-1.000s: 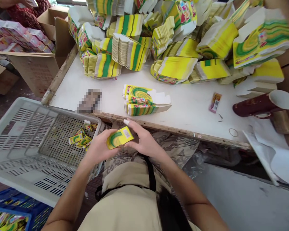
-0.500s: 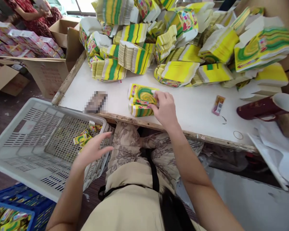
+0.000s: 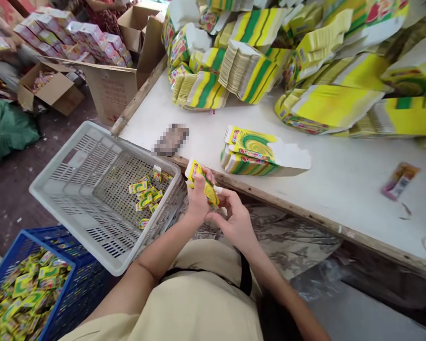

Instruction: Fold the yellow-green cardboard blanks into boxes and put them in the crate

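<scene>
Carton [image 3: 208,190] now in left hand [image 3: 198,203], tilted, just off the table edge, white flap showing at its upper end. Left grip closed round it, thumb across the front. Right hand [image 3: 236,222] part-open, thumb apart from fingers, fingertips at the lower end; can't tell if they touch or hold anything.

Half a second ago: left empty by the grey crate [image 3: 76,233], right on the stack [image 3: 252,147]. So the reach looks done; I read this as two-handed work on one carton.

Stack lies on the table [image 3: 199,128], near the edge. Small packed cartons [image 3: 147,196] in the grey crate. View has swung left, showing more of the blue crate [image 3: 62,293].
</scene>
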Available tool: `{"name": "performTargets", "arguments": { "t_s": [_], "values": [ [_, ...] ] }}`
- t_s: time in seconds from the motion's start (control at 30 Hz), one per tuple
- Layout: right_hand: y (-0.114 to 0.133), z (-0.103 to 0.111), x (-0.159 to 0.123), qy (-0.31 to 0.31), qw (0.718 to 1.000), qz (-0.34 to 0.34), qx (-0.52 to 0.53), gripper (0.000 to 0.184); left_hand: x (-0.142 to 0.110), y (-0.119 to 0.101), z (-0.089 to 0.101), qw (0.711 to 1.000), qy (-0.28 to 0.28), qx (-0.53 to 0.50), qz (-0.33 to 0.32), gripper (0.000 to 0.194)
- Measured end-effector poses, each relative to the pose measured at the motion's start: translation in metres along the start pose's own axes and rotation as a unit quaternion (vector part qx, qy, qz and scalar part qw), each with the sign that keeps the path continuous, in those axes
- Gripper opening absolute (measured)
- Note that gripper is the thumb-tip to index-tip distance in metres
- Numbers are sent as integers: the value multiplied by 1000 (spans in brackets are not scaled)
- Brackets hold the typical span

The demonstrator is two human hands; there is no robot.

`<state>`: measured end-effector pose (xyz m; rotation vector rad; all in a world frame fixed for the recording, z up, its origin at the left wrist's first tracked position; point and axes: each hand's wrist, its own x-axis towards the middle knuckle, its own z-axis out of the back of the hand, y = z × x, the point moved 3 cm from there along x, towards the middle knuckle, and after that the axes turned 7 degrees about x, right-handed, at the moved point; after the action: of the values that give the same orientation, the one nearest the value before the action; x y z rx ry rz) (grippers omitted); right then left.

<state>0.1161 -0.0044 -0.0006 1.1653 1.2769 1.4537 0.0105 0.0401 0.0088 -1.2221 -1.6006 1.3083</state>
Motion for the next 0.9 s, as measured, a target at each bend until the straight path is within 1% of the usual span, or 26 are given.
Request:
{"name": "performTargets", "arguments": {
  "t_s": [0.07,0.13,0.17,0.23,0.27,0.3,0.33,0.37,0.43,0.5,0.53,0.57,0.6,0.63,0.67,0.7,0.73,0.77,0.8,0.83,0.87,0.9],
  "values": [
    [0,7,3,-13,999,2,-31,31,-5,5,8,999,36,32,-3,68],
    [3,20,4,-29,997,14,-67,23,-12,8,16,995,89,49,-10,72],
    [6,27,3,-33,996,25,-80,19,-14,9,20,992,109,60,-13,67],
    [11,40,0,-33,993,53,-103,14,-16,7,28,987,132,92,-11,47],
    [12,47,-3,-30,991,69,-115,15,-15,3,33,982,149,112,-5,37],
    [14,53,-5,-30,987,85,-130,16,-13,-2,37,975,177,131,3,33],
    [15,59,-8,-33,983,101,-151,18,-11,-9,40,965,219,145,13,34],
    [16,64,-10,-36,976,118,-177,19,-8,-16,43,950,271,153,19,40],
    [18,72,-14,-36,957,156,-241,21,-3,-34,48,916,365,166,11,67],
    [21,72,-17,-17,933,195,-301,25,-2,-46,49,884,415,215,-21,99],
    [23,69,-19,2,923,215,-320,28,-3,-48,46,865,430,257,-37,108],
    [25,64,-21,19,914,235,-330,31,-6,-46,43,844,439,304,-48,110],
    [27,59,-22,23,909,250,-332,33,-10,-42,38,825,442,348,-53,106],
    [29,53,-24,9,909,259,-325,34,-14,-35,33,812,438,383,-52,98],
    [30,49,-24,-27,916,257,-308,37,-19,-28,28,805,426,410,-49,88],
    [29,46,-24,-77,928,235,-279,45,-24,-20,24,803,411,430,-48,78],
    [26,44,-24,-130,943,195,-237,57,-29,-14,21,803,394,443,-52,71],
    [21,43,-22,-170,958,141,-181,66,-33,-8,19,804,380,452,-64,70],
    [14,41,-20,-183,973,79,-115,69,-36,-4,18,803,372,458,-82,74],
    [6,38,-17,-169,984,17,-45,67,-38,-1,18,800,370,460,-104,78],
    [-2,36,-14,-136,990,-39,19,61,-40,1,18,796,370,463,-125,81],
    [-8,33,-11,-95,990,-81,71,57,-41,2,19,791,369,467,-142,83]
  ]
}}
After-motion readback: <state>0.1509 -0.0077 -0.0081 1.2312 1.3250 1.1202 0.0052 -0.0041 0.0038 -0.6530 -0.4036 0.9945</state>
